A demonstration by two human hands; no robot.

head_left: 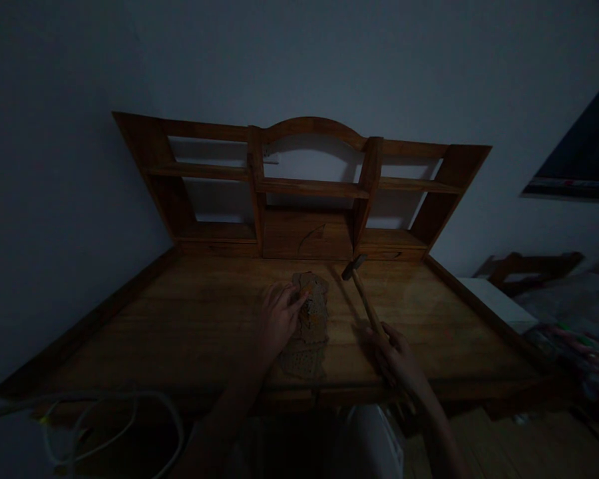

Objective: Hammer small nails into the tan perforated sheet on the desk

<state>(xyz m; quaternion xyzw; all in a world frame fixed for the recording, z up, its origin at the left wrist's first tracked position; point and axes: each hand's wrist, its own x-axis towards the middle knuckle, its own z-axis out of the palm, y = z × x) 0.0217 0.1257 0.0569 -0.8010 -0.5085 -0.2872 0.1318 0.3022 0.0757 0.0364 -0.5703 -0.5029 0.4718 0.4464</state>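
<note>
1. Nearest, at left: loose loops of pale cable (144, 395). Could tangle an arm drawn back too far.
2. To the right, above the desktop (194, 319): hammer (366, 299) in the right hand (392, 349), with fingers wrapped round the handle. Might glance sideways from a slack grip.
3. At mid-desk: left hand (281, 318) over a ragged brown sheet (317, 319), with fingers partly spread; cannot tell whether pinching anything. Could bruise 1 or more fingers — from poor light and a stray blow.
4. Might tear or slide the sheet — with such broken edges.
5. Farthest: shelf unit (309, 189). Could get knocked by overreaching.
</note>
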